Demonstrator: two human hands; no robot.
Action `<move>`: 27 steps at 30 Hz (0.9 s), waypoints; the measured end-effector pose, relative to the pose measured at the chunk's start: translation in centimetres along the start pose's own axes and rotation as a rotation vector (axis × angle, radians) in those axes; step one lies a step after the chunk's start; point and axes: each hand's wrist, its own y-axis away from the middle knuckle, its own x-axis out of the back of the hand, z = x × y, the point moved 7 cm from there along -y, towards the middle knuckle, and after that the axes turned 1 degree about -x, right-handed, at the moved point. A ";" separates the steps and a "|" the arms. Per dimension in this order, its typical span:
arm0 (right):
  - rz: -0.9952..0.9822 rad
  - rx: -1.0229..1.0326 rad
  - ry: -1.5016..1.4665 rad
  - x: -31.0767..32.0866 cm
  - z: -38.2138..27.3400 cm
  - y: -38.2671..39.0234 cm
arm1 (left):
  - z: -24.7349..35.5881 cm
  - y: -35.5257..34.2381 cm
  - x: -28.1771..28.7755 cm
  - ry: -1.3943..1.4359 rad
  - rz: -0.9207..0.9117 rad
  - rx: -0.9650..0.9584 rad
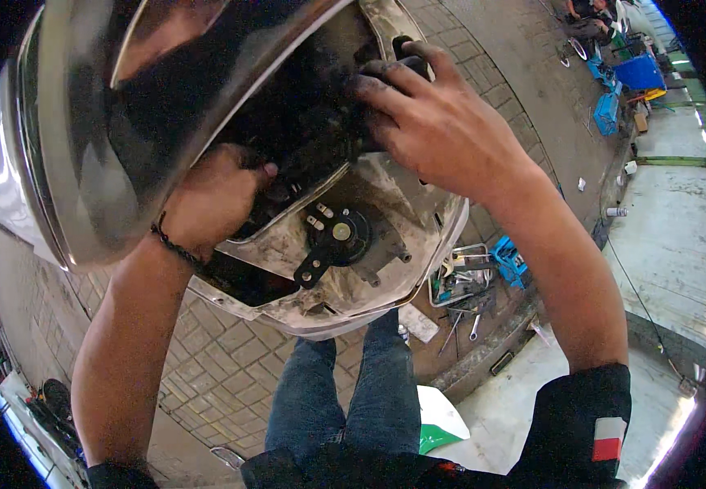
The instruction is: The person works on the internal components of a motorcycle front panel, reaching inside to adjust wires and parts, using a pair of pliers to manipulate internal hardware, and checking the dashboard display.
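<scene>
A vehicle repair workshop, apparently, with a floor of brick-like pavers [214,354]. In the centre is grimy, opened vehicle bodywork [393,191] with a black disc-shaped horn [355,234] exposed. To its right, on the ground, are jumbled hand tools [460,283], a spanner [473,329] and a blue toolbox [509,261]; another blue box [607,112] sits farther off. Below shows a loose white-and-green panel [441,414].

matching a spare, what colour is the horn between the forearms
The horn is black with a yellowish centre; head view.
</scene>
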 end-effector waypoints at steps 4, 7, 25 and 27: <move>-0.022 -0.028 0.063 -0.1 0.1 -0.3 | 1.9 0.6 0.2 -0.447 0.020 -0.225; -0.018 -0.018 0.082 0.0 0.0 -0.6 | 0.4 0.3 0.1 0.137 -0.110 0.259; -0.080 -0.038 0.000 -1.1 0.3 -0.3 | -0.7 -0.9 -0.7 -0.116 0.017 -0.123; -0.063 -0.036 0.010 -1.1 0.3 -0.4 | -0.7 -0.9 -0.6 -0.150 0.022 -0.144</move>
